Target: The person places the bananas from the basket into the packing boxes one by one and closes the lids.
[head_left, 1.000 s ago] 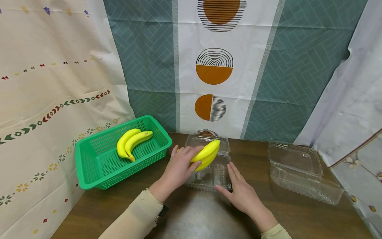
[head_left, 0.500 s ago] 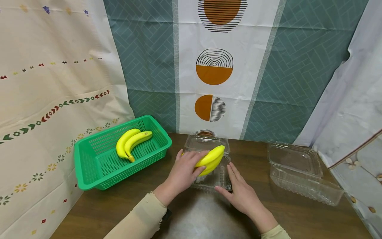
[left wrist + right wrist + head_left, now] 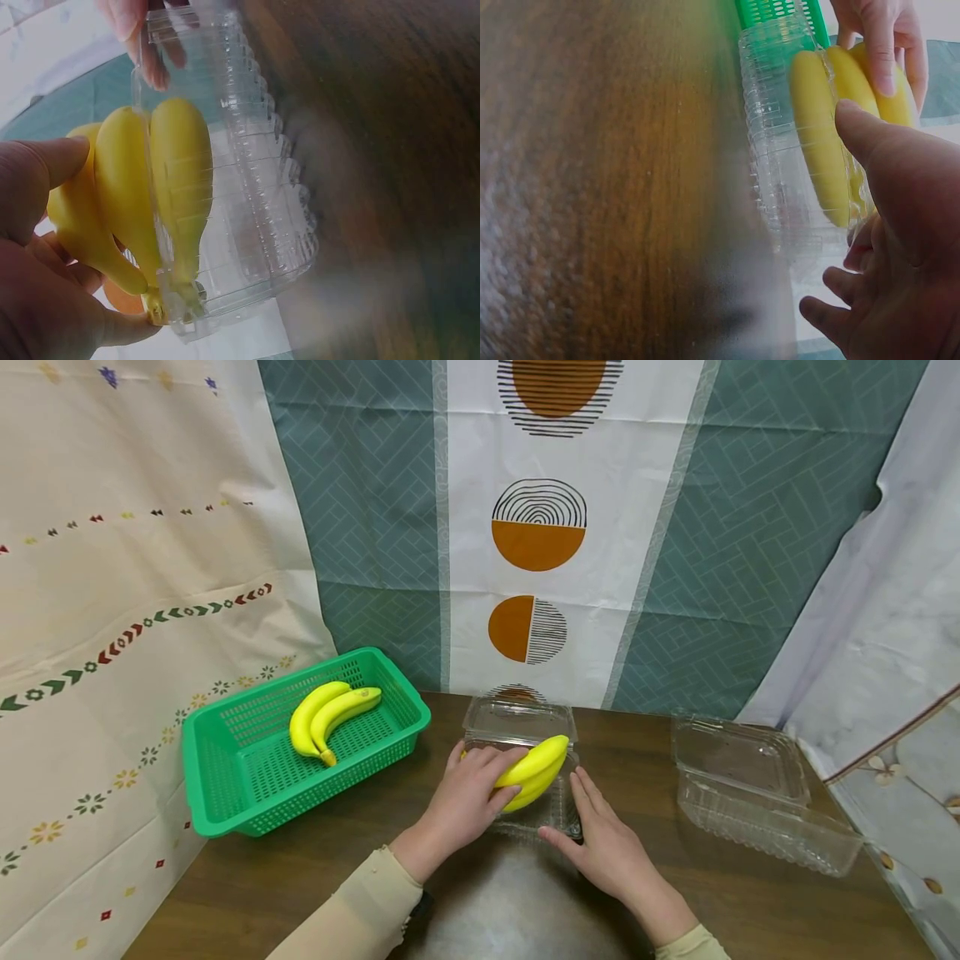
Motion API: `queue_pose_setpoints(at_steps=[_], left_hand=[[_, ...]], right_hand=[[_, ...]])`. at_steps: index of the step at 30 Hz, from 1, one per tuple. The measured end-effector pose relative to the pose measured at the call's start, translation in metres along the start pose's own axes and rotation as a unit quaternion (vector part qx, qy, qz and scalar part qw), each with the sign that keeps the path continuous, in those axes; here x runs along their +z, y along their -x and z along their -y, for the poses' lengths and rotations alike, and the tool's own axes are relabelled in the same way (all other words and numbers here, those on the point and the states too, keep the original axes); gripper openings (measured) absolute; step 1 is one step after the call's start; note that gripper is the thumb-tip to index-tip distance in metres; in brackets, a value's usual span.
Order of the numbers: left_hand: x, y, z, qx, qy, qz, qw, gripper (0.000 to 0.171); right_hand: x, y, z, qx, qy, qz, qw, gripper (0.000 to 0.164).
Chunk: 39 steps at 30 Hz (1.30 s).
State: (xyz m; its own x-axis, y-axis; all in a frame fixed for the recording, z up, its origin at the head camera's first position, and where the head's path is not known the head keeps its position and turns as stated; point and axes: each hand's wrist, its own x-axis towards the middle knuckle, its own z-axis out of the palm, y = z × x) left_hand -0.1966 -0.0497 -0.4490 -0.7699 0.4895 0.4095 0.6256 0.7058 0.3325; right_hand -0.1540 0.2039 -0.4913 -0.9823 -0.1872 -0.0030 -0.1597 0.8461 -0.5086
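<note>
My left hand grips a bunch of yellow bananas over an open clear plastic clamshell container. In the left wrist view, the lowest banana is down inside the clear wall, while the others lie at and above the rim. The thumb and fingers hold the bunch near its stem and upper side. My right hand rests along the container's right side with fairly straight fingers, thumb at the front corner. In the right wrist view, that thumb touches the rim beside the bananas.
At the left stands a green perforated basket with another bunch of bananas in it. A second open clear clamshell sits at the right on the brown wooden table. Patterned cloths hang behind and at both sides.
My left hand has moved right and down with the bananas, lowering them toward the container. The right hand has stayed at the container's side.
</note>
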Motion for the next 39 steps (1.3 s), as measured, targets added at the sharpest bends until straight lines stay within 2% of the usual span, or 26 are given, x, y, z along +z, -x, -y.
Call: queue_pose_setpoints(at_steps=[21, 39], left_hand=[[0.015, 0.003, 0.006, -0.019, 0.005, 0.034, 0.9992, 0.057], [0.017, 0.002, 0.006, -0.03, 0.026, 0.058, 0.9975, 0.057]], right_hand=[[-0.001, -0.001, 0.003, 0.005, 0.006, 0.002, 1.0, 0.119], [-0.001, -0.001, 0.002, 0.005, 0.003, 0.002, 1.0, 0.117]])
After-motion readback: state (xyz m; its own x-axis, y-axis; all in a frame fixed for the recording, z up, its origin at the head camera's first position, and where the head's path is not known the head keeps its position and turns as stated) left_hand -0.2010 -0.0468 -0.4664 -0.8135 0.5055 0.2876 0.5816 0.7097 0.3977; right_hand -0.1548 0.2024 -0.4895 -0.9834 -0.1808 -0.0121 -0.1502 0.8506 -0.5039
